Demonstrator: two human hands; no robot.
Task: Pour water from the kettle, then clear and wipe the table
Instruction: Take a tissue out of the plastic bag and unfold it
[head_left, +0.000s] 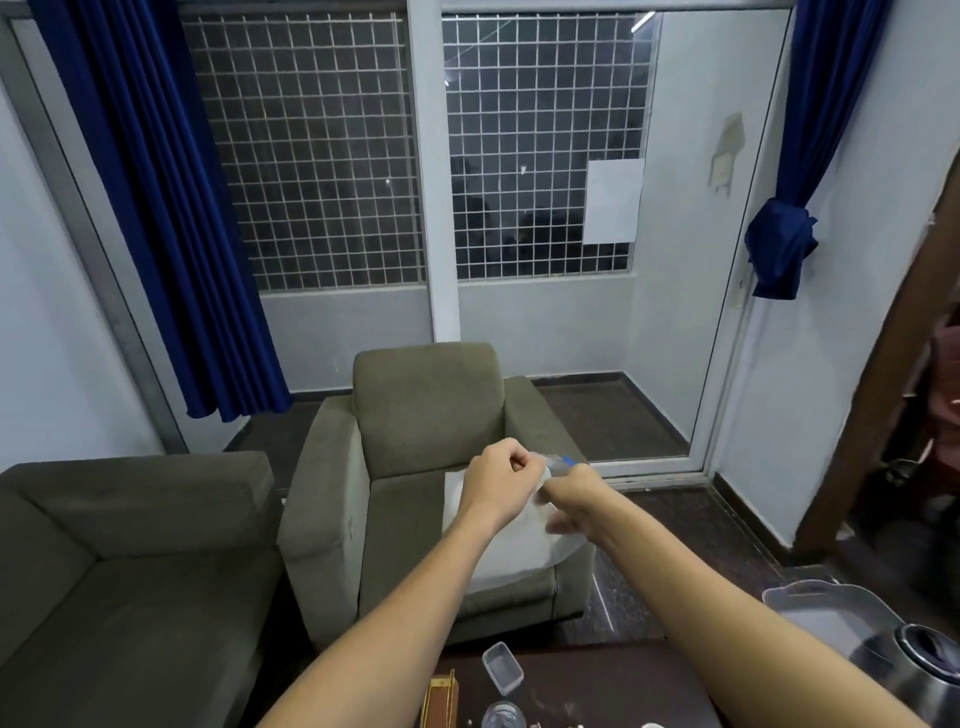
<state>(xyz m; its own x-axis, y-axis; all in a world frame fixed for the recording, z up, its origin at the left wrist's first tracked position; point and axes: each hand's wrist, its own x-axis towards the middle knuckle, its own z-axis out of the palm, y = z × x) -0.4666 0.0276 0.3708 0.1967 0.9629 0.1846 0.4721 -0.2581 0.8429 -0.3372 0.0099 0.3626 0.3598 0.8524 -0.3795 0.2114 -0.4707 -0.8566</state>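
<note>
Both sets of fingers are curled: my left hand (501, 475) pinches the top edge of a translucent white plastic bag (524, 545), and my right hand (571, 491), blurred, grips it alongside. Steel kettle (924, 662) sits at five o'clock, beside a grey tray (810, 605), by the dark bench (597, 673).

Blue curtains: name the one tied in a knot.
The blue fabric curtain on the right, bundled into a knot; the left one hangs straight.
</note>
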